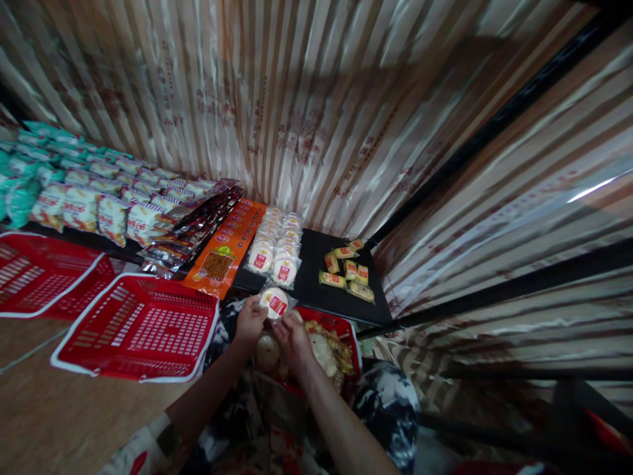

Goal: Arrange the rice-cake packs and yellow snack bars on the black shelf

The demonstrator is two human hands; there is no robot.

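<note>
Between my two hands is a round white packaged cracker in a clear wrapper with a red label. My left hand is closed on the wrapper's left edge, and my right hand pinches its lower right side. Below them a red basket sits between my knees, holding more round white packs and yellowish wrapped snacks. Just ahead, two rows of the same round packs stand on a black shelf. My right hand partly covers the basket's contents.
Small yellow snack packs lie on the shelf's right end. Leftward are an orange flat package, dark shiny packets, white snack bags and teal bags. Red baskets stand on the floor at left. Black metal bars cross at right.
</note>
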